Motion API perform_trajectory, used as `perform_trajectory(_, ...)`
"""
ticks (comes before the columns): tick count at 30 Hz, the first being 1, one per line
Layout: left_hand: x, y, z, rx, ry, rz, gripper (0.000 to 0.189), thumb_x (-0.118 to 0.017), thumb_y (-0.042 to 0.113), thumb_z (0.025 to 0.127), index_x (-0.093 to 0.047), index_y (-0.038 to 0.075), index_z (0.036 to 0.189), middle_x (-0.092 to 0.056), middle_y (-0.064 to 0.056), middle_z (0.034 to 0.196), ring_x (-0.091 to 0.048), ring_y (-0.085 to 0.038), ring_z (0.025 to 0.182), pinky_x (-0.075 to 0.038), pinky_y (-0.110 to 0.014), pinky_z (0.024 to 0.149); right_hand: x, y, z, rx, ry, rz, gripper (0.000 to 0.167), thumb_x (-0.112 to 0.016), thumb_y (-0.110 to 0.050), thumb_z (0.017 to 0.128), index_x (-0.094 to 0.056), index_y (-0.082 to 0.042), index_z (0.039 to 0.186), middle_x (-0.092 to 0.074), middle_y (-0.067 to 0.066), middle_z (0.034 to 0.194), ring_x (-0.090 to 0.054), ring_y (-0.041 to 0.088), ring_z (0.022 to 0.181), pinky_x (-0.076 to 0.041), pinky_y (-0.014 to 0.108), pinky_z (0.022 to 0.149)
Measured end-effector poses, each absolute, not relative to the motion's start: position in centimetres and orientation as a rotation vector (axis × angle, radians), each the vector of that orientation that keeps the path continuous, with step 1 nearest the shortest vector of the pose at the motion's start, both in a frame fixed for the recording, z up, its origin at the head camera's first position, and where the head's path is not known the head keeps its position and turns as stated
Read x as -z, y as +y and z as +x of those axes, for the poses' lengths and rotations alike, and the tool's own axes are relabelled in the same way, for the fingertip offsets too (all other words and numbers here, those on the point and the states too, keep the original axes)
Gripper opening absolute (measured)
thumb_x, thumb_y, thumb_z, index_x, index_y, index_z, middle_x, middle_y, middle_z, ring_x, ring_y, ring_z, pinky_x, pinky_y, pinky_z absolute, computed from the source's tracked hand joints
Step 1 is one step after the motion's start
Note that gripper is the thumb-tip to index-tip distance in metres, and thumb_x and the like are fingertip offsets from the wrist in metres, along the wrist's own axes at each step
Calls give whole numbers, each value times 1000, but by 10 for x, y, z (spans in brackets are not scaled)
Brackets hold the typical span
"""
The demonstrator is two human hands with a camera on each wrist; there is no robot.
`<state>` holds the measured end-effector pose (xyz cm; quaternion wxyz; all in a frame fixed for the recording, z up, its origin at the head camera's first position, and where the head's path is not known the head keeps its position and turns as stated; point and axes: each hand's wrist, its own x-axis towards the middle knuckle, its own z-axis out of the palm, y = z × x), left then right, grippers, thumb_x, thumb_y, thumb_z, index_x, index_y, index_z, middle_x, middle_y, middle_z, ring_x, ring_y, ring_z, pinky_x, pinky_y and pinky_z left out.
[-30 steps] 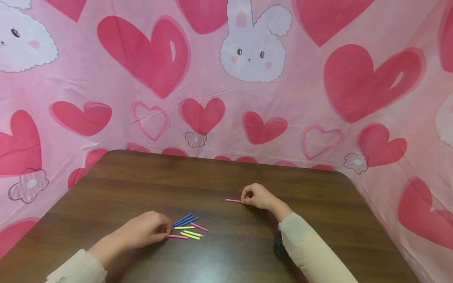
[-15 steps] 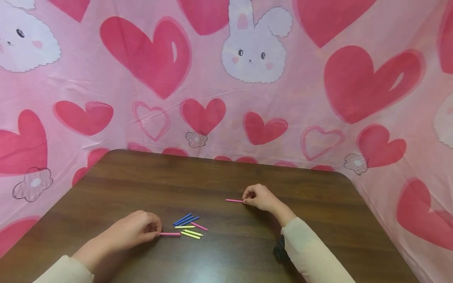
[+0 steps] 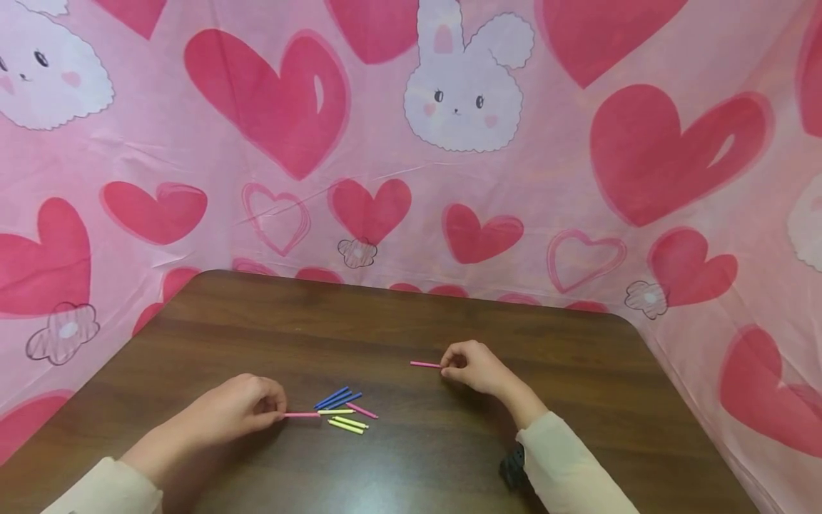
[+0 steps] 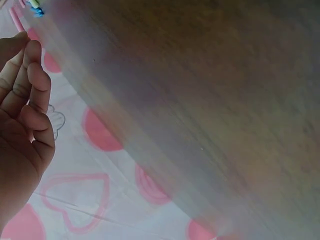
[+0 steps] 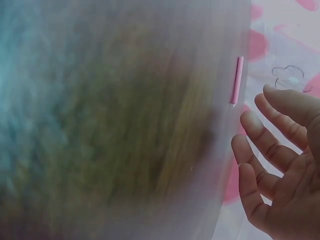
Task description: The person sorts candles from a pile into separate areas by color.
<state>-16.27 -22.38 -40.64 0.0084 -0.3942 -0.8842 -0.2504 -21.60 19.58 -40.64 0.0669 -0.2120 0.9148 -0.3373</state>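
Observation:
My left hand (image 3: 234, 410) pinches one end of a thin pink stick (image 3: 302, 415) between thumb and forefinger; the stick points right, at the left edge of a small group. That group has several yellow sticks (image 3: 347, 425), several blue sticks (image 3: 337, 398) and another pink stick (image 3: 362, 411) on the brown table. In the left wrist view the held pink stick (image 4: 16, 19) shows beyond the fingertips. Farther right, my right hand (image 3: 478, 368) is beside a single pink stick (image 3: 424, 365) lying flat. The right wrist view shows its fingers loosely bent and apart from that stick (image 5: 237, 80).
The dark brown wooden table (image 3: 270, 314) has rounded far corners. Behind it hangs a pink cloth (image 3: 385, 157) with hearts and rabbits. A black device (image 3: 512, 467) is on the right wrist by the sleeve.
My left hand has drawn its pink stick left, then slightly away from me, out from beside the yellow sticks. My right hand has let go of its stick and eased slightly back.

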Motion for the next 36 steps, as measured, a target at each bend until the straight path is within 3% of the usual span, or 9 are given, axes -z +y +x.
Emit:
perform_trajectory(15, 402, -229, -169, 789, -2847, -1091, 15, -76, 10, 82, -67, 21, 78, -54, 22, 67, -43, 8, 60, -43, -18, 54, 406, 178, -201, 1087, 2634, -720, 6, -73, -10, 88, -72, -5, 89, -68, 1, 80, -51, 7, 64, -45, 21, 58)
perform_trajectory(36, 395, -221, -188, 824, -2860, -1092, 8, -77, 12, 83, -70, 16, 82, -57, 18, 69, -45, 5, 61, -45, -19, 54, 407, 145, -176, 1043, 2512, -839, 3, -75, -5, 85, -76, -5, 89, -69, -1, 81, -53, 1, 67, -47, 19, 63)
